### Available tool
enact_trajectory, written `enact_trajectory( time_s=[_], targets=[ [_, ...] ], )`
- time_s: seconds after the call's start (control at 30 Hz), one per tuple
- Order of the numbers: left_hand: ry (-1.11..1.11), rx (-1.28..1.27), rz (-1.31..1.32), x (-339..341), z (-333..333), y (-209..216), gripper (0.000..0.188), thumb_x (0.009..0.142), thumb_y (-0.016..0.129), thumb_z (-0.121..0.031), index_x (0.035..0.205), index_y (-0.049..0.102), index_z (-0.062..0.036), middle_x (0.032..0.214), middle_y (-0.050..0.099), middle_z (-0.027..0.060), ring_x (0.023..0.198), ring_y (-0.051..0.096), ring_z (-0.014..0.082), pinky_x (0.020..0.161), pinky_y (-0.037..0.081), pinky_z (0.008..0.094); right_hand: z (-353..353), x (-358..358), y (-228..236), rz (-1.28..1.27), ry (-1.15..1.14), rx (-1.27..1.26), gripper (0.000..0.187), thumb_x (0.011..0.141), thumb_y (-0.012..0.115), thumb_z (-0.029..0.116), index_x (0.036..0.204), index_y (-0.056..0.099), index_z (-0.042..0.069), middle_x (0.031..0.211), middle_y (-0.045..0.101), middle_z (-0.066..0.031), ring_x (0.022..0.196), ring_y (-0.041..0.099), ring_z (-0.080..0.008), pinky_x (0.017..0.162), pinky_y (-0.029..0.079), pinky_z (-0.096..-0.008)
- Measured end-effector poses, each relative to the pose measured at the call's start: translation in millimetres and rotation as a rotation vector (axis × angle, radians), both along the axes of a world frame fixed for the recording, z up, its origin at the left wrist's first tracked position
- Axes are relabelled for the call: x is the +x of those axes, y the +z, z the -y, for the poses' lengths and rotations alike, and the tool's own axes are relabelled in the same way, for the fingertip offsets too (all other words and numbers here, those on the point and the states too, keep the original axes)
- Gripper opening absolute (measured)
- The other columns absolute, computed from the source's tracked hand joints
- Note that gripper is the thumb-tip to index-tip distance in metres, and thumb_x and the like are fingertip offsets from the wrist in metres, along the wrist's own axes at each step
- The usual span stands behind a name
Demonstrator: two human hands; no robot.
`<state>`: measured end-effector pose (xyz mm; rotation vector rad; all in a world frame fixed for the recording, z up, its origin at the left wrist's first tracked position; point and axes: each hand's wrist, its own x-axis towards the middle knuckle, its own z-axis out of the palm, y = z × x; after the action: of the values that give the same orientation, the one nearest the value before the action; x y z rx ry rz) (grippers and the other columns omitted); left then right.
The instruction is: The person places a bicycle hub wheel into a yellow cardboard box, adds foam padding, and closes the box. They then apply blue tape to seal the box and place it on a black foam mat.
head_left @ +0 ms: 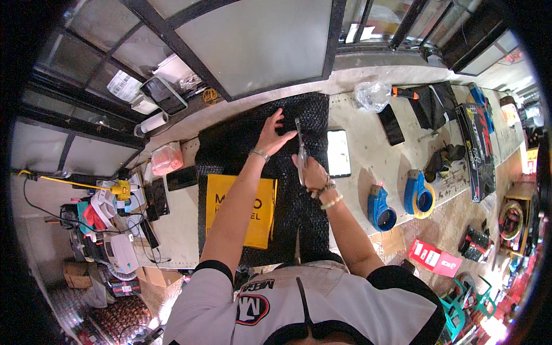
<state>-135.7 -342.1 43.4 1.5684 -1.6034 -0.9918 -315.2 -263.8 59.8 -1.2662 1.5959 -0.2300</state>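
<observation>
A sheet of black bubble wrap (pixel 231 141) covers the middle of the table. In my right hand (pixel 314 174) is a pair of scissors (pixel 300 138), closed around by the fingers, with the metal blades pointing away from me over the wrap. My left hand (pixel 274 135) hovers just left of the blades with its fingers spread and nothing visible in them. Under my left forearm lies a yellow printed pouch (pixel 259 218) on the wrap. Right beside the wrap is a phone with a lit white screen (pixel 338 153).
Two blue tape dispensers (pixel 382 208) stand at the table's right front edge. Beyond them are a dark phone (pixel 391 125), a clear plastic bag (pixel 371 96) and a long black box (pixel 476 152). A label printer (pixel 119 253) and cables crowd the left. Window frames rise behind the table.
</observation>
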Motion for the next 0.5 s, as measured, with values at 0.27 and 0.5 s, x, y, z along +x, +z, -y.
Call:
enact_trajectory(
  time_s=[0.27, 0.5],
  targets=[
    [0.090, -0.218, 0.021, -30.7, 3.8, 47.6, 0.014, 0.071, 0.079, -0.012, 0.073, 0.068, -0.0042, 0.071, 0.065, 0.0043, 0.062, 0.062, 0.0099, 0.060, 0.051, 0.0246, -40.5, -16.6, 69.5, -0.235, 0.029, -0.274, 0.069, 0.085, 0.048, 0.065, 0.085, 0.056, -0.003, 0.090, 0.063, -0.0269, 0.086, 0.062, -0.0433, 0.073, 0.048, -0.0488],
    [0.048, -0.527, 0.148, -117.1, 0.8, 128.7, 0.047, 0.080, 0.069, -0.043, 0.050, 0.058, -0.0096, 0.047, 0.053, 0.0070, 0.043, 0.053, 0.0184, 0.053, 0.048, 0.0298, -81.8, -11.8, 9.4, 0.031, 0.077, -0.247, 0.060, 0.086, 0.052, 0.057, 0.089, 0.056, -0.003, 0.088, 0.064, -0.0260, 0.087, 0.062, -0.0420, 0.076, 0.049, -0.0479]
  ],
)
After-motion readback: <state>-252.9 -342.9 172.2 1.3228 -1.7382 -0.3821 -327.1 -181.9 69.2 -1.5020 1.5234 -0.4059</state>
